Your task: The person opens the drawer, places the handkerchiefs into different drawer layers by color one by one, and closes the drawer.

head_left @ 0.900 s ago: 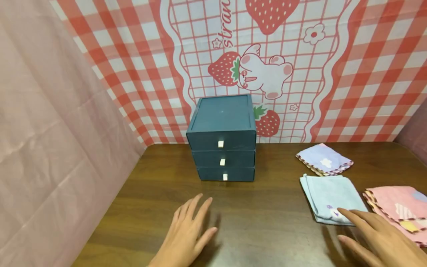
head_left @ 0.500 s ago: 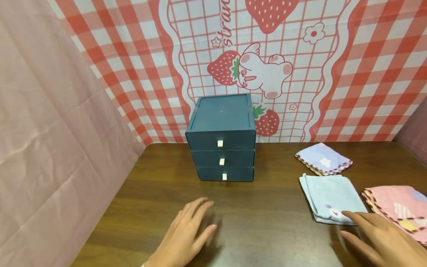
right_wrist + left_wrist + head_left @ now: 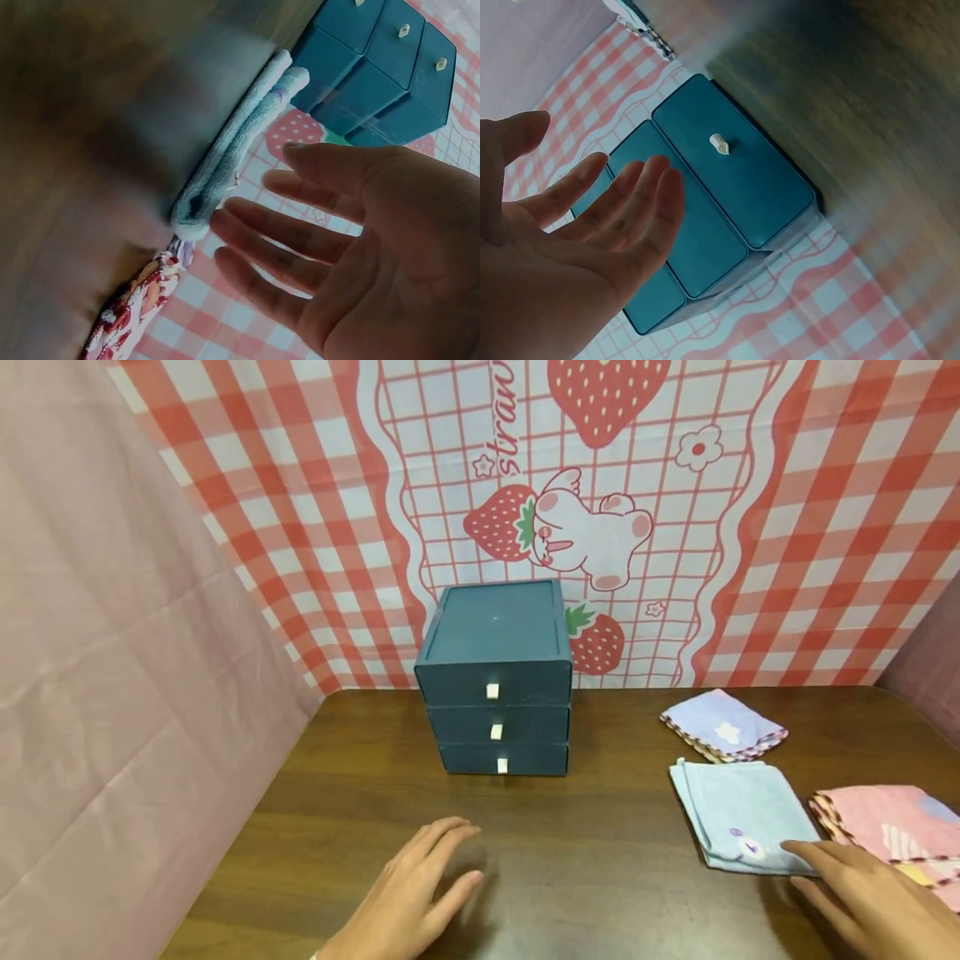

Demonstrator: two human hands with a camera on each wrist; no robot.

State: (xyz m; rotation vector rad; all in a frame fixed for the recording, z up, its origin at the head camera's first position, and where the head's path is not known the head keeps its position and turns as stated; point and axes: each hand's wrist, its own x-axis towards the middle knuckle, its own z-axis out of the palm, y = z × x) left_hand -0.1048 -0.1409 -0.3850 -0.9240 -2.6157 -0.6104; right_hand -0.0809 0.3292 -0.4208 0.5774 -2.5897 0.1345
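My left hand (image 3: 408, 897) is over the wooden table, in front of a dark teal box with three drawers (image 3: 495, 681). Its fingers are relaxed and hold nothing. All three drawers are pushed in, each with a small white knob. At the lower right, my right hand (image 3: 870, 893) hovers by the near edge of a folded light blue towel (image 3: 750, 810), fingers loosely bent around nothing. In the right wrist view the towel (image 3: 232, 150) lies in layers just beyond the fingertips. A folded pink towel (image 3: 892, 818) is right of that hand, partly hidden by it.
A folded lavender towel (image 3: 723, 722) with a checked edge lies behind the light blue one. The wooden table (image 3: 570, 877) ends at a red-and-white checked strawberry curtain (image 3: 315, 510). A plain pink cloth (image 3: 135, 652) hangs along the left side.
My right hand has shifted slightly right, over the towel's near right corner. The left fingers have bent a little more. The view has tilted slightly; box and towels stay put.
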